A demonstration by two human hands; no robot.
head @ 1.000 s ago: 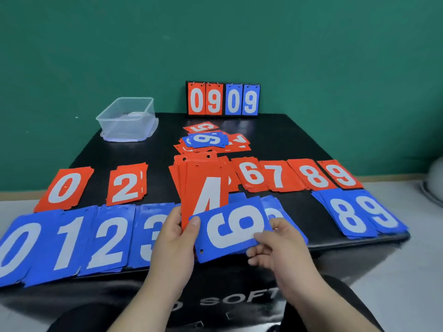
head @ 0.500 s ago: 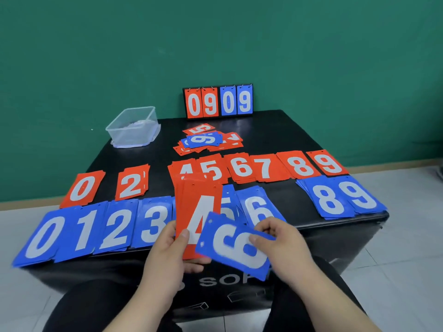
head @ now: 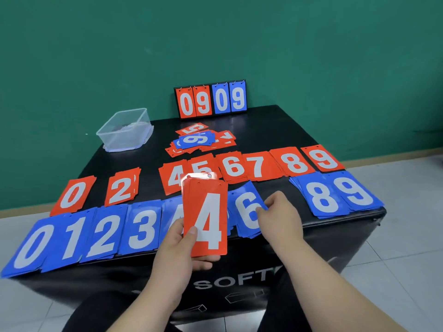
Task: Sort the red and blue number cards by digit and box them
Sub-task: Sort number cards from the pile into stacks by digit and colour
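1. A green wall [head: 96, 56] stands behind a black padded table [head: 299, 130], with pale floor tiles [head: 395, 271] around it.
2. The table's front reads "SOFT" in white. Anything after that is hidden by the right forearm.
3. A flip scoreboard [head: 211, 99] stands upright at the far edge and shows 0 9 in red, then 0 9 in blue.
4. The farther row holds eight red piles: red 0 [head: 73, 195], red 2 [head: 121, 188], red 4 [head: 171, 178], red 5 [head: 203, 164], red 6 [head: 232, 166], red 7 [head: 257, 166], red 8 [head: 293, 161] and red 9 [head: 322, 158].
5. The nearer row has eight readable blue piles: blue 0 [head: 33, 245], blue 1 [head: 72, 236], blue 2 [head: 105, 233], blue 3 [head: 141, 226], blue 4 [head: 172, 209] (half covered), blue 6 [head: 247, 212], blue 8 [head: 318, 197] and blue 9 [head: 354, 190].
6. One unsorted heap [head: 201, 140] of mixed cards lies between the scoreboard and the red row, with a red 5 upside down at its far side.
7. One clear plastic box [head: 124, 130] sits at the far left corner.
8. The left hand [head: 177, 250] grips the held red stack [head: 208, 219] upright over the near edge with a 4 on top. The thumb presses the face and the fingers wrap behind.
9. The right hand [head: 280, 216] is at the right edge of blue 6, fingertips bent onto the top card. Whether they pinch it or only touch it cannot be told.
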